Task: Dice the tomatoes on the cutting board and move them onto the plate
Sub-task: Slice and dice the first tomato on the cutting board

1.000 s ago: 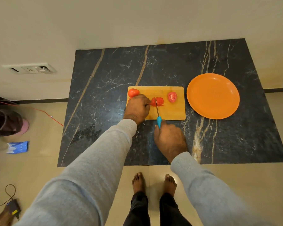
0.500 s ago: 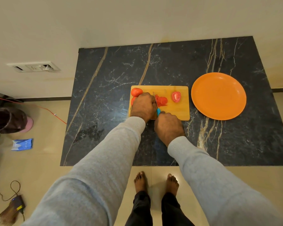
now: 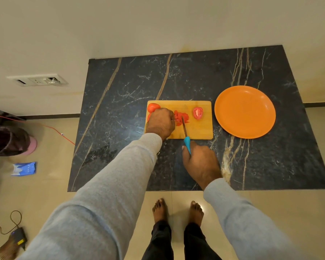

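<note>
A dark stone table [image 3: 176,76] with pale and tan veins (the broadest run from far to near) carries two things. A wooden board [image 3: 199,130] lies flat near its middle, long side across. Just right of the board, a narrow strip of stone between them, sits a round orange plate [image 3: 245,111]. Beyond the board, the table's far edge meets the wall [image 3: 158,25].

Hands are dicing tomato on a wooden cutting board [image 3: 201,132].
The left hand [image 3: 160,121] is curling against the chopped tomato pieces [image 3: 181,117] while the right hand [image 3: 199,162] is gripping the blue-handled knife [image 3: 185,130], its blade reaching into the pile. A tomato half [image 3: 198,112] is lying cut-face up to their right, and an orange plate [image 3: 245,112] is sitting just beside the board on the dark tabletop [image 3: 195,76].
</note>
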Demonstrator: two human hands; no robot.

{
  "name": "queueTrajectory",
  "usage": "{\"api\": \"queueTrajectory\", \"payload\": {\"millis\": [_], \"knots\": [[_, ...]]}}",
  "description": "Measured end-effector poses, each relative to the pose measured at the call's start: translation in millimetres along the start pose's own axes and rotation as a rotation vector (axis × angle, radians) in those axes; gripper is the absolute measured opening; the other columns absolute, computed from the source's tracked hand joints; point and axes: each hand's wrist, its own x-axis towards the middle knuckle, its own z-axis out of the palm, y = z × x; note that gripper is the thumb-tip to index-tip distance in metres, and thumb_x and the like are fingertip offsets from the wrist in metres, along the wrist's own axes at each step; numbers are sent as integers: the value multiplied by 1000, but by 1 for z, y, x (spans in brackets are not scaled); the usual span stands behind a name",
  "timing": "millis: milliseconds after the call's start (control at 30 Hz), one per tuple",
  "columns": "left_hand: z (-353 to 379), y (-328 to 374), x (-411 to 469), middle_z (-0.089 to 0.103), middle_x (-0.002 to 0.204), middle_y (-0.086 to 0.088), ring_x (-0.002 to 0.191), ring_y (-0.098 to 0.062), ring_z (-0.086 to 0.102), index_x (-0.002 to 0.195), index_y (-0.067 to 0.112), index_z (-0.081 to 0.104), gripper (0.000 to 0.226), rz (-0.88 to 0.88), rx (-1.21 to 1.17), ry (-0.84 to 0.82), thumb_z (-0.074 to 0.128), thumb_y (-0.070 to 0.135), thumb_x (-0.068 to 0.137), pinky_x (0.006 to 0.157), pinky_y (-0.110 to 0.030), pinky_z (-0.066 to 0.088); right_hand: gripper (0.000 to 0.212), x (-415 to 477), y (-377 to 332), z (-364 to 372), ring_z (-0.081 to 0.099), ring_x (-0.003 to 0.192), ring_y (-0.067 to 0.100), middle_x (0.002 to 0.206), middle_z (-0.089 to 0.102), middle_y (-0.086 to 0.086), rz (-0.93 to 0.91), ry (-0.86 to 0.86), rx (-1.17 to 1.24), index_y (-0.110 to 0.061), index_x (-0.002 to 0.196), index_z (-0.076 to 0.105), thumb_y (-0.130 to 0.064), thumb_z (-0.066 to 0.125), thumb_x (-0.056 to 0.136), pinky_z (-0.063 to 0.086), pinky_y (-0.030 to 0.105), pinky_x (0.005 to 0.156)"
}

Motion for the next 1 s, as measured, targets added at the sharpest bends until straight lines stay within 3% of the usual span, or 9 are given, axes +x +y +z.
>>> {"api": "queueTrajectory", "payload": {"millis": [100,200,300,500,633,867,1000], "knots": [[-7,9,-6,71,105,-7,95,-28,66,104,13,74,20,77,26,61,62,26,96,88,-41,59,44,9,16,-11,59,65,24,74,60,3,27,140,65,-12,104,62,-50,39,102,50,34,56],[-11,26,-9,69,117,-5,107,-26,63,114,16,67,26,182,26,77,66,29,92,95,-40,56,40,27,32,-22,54,62,22,70,55,3,75,180,75,-11,97,63,-46,45,101,40,29,54],[-7,44,-2,66,127,-2,119,-25,58,123,20,64,36,280,68,30,68,31,89,101,-40,53,41,43,45,-26,56,64,23,72,58,4,91,180,61,-12,95,64,-48,46,99,42,30,55],[15,71,19,55,149,-1,134,-27,48,147,27,51,68,313,226,-91,75,45,85,112,-45,46,36,56,60,-29,56,61,21,71,58,3,123,201,80,-17,92,61,-49,47,99,45,30,54],[19,79,29,57,148,-1,136,-29,49,150,30,51,60,298,283,-113,70,41,93,114,-47,46,36,58,64,-28,56,61,23,72,61,6,109,205,93,-15,90,61,-47,47,100,51,34,55],[17,85,27,65,137,3,122,-23,62,141,33,60,47,242,37,-142,66,47,97,103,-42,56,37,60,68,-30,54,59,20,70,59,4,113,219,101,-15,86,60,-47,48,100,43,29,54],[16,85,26,66,135,3,124,-22,57,136,28,65,45,270,114,-148,61,55,100,106,-43,52,37,59,69,-31,52,58,18,68,55,1,123,204,84,-16,86,59,-48,47,100,38,26,53]]}}
